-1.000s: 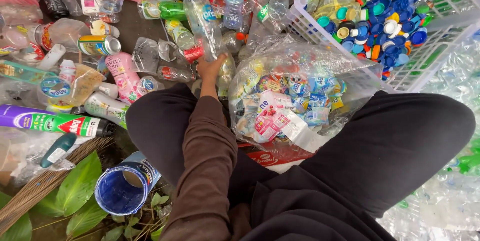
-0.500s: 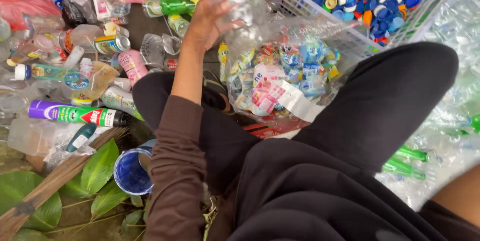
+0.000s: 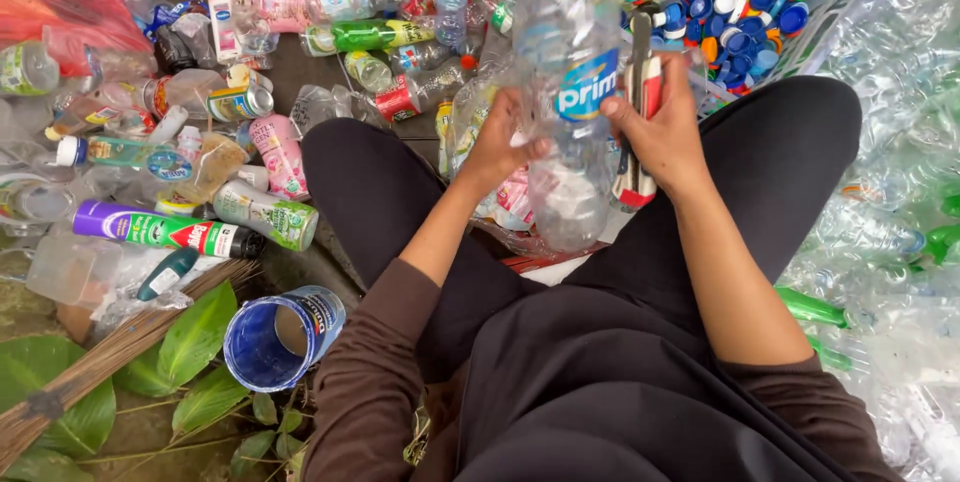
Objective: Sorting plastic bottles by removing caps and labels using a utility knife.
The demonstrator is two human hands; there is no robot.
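A large clear plastic bottle (image 3: 570, 132) with a blue label is held upright above my lap. My left hand (image 3: 495, 147) grips its left side. My right hand (image 3: 660, 132) presses against its right side while holding a red and grey utility knife (image 3: 638, 117), blade end pointing up. Below the bottle, between my knees, lies a clear bag of torn wrappers and labels (image 3: 515, 202).
A white basket (image 3: 800, 52) of coloured bottle caps sits at the upper right. Several empty bottles lie scattered at the left and top, among them a purple and green one (image 3: 165, 230). A blue tub (image 3: 275, 337) stands near my left knee. Crushed clear bottles (image 3: 890, 232) pile at the right.
My left hand reached forward into the pile, then brought the large clear bottle back over my lap. My right hand with the knife has come into view against it.
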